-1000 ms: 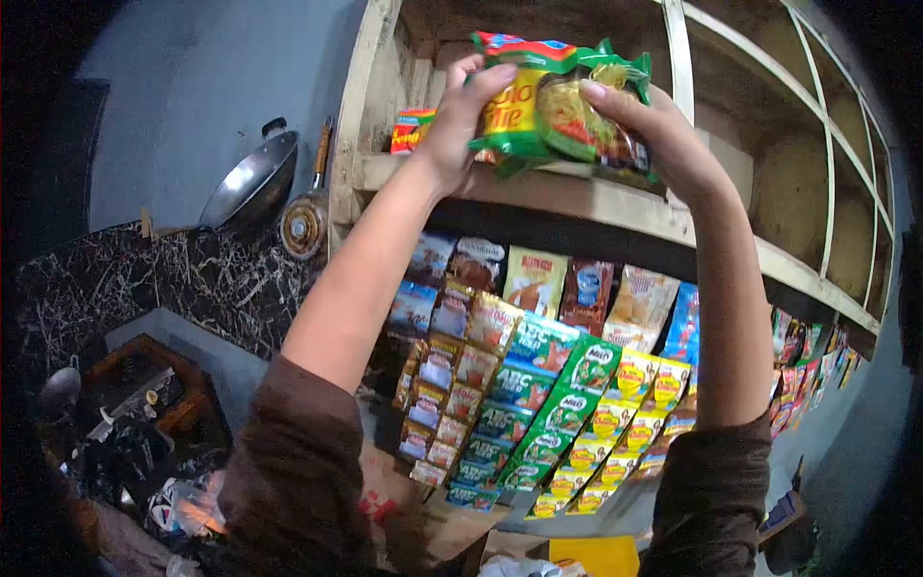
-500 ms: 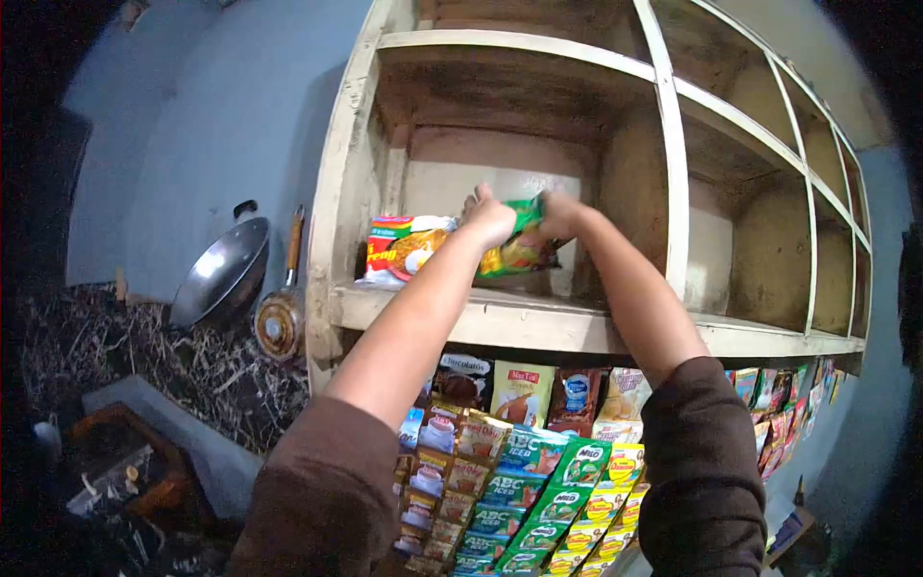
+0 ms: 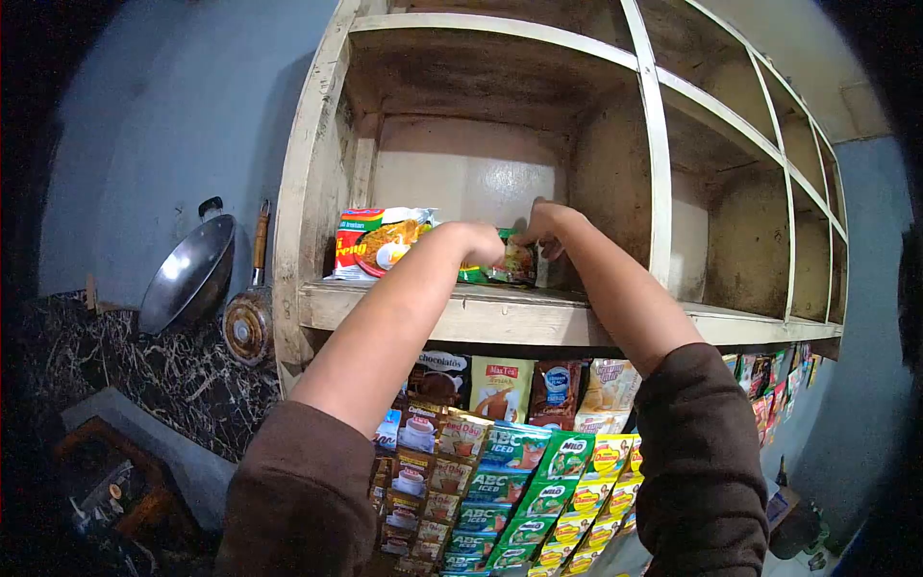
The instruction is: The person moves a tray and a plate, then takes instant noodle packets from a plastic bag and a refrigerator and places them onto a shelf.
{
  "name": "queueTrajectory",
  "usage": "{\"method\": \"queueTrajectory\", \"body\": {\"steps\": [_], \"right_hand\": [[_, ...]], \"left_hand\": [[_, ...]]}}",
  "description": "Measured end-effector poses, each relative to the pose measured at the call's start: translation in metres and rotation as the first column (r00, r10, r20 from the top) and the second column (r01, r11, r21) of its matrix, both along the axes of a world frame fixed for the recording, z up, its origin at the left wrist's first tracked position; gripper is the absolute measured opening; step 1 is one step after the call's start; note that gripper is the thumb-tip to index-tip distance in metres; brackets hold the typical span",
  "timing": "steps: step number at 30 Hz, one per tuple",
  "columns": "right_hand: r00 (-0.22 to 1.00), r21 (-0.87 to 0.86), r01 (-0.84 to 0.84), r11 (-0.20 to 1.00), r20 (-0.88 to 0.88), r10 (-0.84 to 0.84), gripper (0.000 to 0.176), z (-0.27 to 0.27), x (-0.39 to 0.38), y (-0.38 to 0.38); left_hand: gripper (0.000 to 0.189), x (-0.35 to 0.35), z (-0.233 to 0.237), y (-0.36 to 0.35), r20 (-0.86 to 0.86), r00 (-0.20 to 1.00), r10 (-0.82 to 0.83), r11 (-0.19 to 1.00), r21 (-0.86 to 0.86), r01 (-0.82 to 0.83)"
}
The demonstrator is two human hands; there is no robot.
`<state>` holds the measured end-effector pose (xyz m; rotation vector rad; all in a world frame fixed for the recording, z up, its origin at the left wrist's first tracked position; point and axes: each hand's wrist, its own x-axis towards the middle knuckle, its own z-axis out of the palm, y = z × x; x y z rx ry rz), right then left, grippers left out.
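A green noodle packet stands on the shelf board of the large cubby, partly covered by my hands. My left hand is at its left side, fingers bent down and mostly hidden behind the wrist. At its right top edge is my right hand, fingers curled onto the packet. To the left, a red, white and yellow noodle packet leans upright beside the green one, near the cubby's left wall.
Wooden shelving with more compartments extends right. Strips of drink sachets hang below it. On the left wall hang a wok and a round pan with a wooden handle.
The green packet has come down from a tilted, raised position onto the shelf beside the other packet. Both hands have lowered with it, and the camera view has shifted slightly.
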<state>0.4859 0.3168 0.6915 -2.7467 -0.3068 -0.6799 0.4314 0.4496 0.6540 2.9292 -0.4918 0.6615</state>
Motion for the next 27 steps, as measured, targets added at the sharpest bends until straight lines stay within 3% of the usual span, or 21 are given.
{"method": "queueTrajectory", "body": {"steps": [2, 3, 5, 6, 8, 12, 14, 15, 16, 17, 18, 19, 20, 21, 22, 23, 24, 25, 26, 27], "right_hand": [[0.982, -0.16, -0.009, 0.987, -0.187, -0.022, 0.035, -0.003, 0.01, 0.001], [0.982, -0.158, -0.006, 0.987, -0.19, -0.024, 0.035, -0.005, 0.022, -0.001], [0.942, -0.244, -0.333, 0.911, -0.131, 0.31, 0.029, -0.009, 0.041, -0.004], [0.942, -0.245, -0.334, 0.91, -0.135, 0.309, 0.029, -0.01, 0.035, -0.002], [0.999, -0.285, -0.032, 0.958, -0.045, 0.02, 0.029, -0.01, 0.01, 0.005], [0.988, -0.134, -0.14, 0.981, -0.086, 0.13, 0.03, -0.013, -0.005, 0.0], [0.98, -0.144, -0.146, 0.979, -0.156, 0.123, 0.087, -0.002, 0.031, -0.005], [0.994, -0.184, -0.099, 0.978, -0.059, 0.089, 0.053, 0.001, 0.011, -0.005], [0.998, -0.222, -0.05, 0.974, 0.032, 0.059, 0.031, 0.003, -0.009, -0.006], [0.988, -0.383, -0.124, 0.915, 0.039, 0.15, 0.032, 0.029, 0.034, -0.012], [0.97, -0.531, -0.191, 0.826, 0.028, 0.242, 0.036, 0.045, 0.079, -0.022], [0.884, -0.132, -0.14, 0.981, 0.429, 0.183, 0.054, 0.035, 0.075, -0.031], [0.903, -0.041, -0.05, 0.998, 0.426, 0.063, 0.061, 0.008, -0.021, -0.024], [0.872, 0.021, 0.005, 1.0, 0.488, -0.015, 0.057, 0.0, -0.031, -0.026], [0.86, -0.055, -0.016, 0.998, 0.509, 0.042, 0.049, -0.008, -0.043, -0.033], [0.804, -0.121, 0.001, 0.993, 0.591, 0.071, 0.046, -0.02, -0.054, -0.038], [0.629, -0.152, -0.088, 0.984, 0.758, 0.173, 0.045, -0.042, -0.063, -0.045], [0.475, -0.222, -0.19, 0.956, 0.832, 0.287, 0.043, -0.07, -0.087, -0.052], [0.514, -0.186, -0.373, 0.909, 0.774, 0.369, 0.041, -0.105, -0.131, -0.058], [0.256, -0.321, -0.43, 0.844, 0.853, 0.455, 0.033, -0.144, -0.153, -0.065]], "left_hand": [[0.043, 0.003, 0.001, -0.002, -0.074, 0.996, 0.058, 0.985, 0.167, -0.045], [0.043, 0.008, 0.0, -0.002, -0.077, 0.996, 0.055, 0.985, 0.168, -0.042], [0.047, 0.013, -0.004, 0.001, -0.149, 0.987, 0.066, 0.992, 0.12, -0.048], [0.047, 0.015, -0.005, 0.001, -0.152, 0.986, 0.065, 0.992, 0.118, -0.047], [0.05, 0.018, -0.006, 0.002, -0.164, 0.981, 0.106, 0.99, 0.107, -0.089], [0.049, 0.013, -0.006, 0.001, -0.159, 0.98, 0.119, 0.986, 0.137, -0.097], [0.047, 0.027, -0.003, 0.008, -0.131, 0.989, 0.064, 0.993, 0.106, -0.05], [0.046, 0.034, -0.005, 0.009, -0.103, 0.995, 0.011, 0.997, 0.081, -0.003], [0.044, -0.001, -0.007, 0.003, 0.025, 0.999, -0.023, 0.991, 0.129, 0.02], [0.048, 0.018, -0.004, 0.007, -0.054, 0.996, -0.075, 0.997, -0.02, 0.074], [0.042, -0.01, -0.005, 0.005, 0.027, 0.996, -0.079, 0.997, -0.001, 0.079], [0.038, -0.004, -0.004, 0.008, 0.224, 0.957, -0.182, 0.974, -0.093, 0.207], [0.034, 0.002, -0.003, 0.008, 0.418, 0.873, -0.251, 0.927, -0.156, 0.341], [0.028, -0.019, -0.003, -0.002, 0.598, 0.789, -0.141, 0.888, -0.276, 0.368], [0.026, -0.009, 0.0, 0.001, 0.957, 0.273, -0.093, 0.884, -0.046, 0.465], [0.022, -0.035, 0.0, -0.006, 0.992, 0.112, -0.054, 0.835, -0.017, 0.55], [0.018, -0.061, -0.012, -0.016, 0.993, -0.042, 0.109, 0.909, -0.083, 0.409], [0.011, -0.085, -0.023, -0.028, 0.956, -0.293, -0.023, 0.812, 0.189, 0.552], [0.008, -0.102, -0.049, -0.036, 0.967, -0.256, -0.005, 0.751, 0.172, 0.637], [0.006, -0.097, -0.065, -0.041, 0.935, -0.35, -0.049, 0.51, 0.325, 0.796]]}}
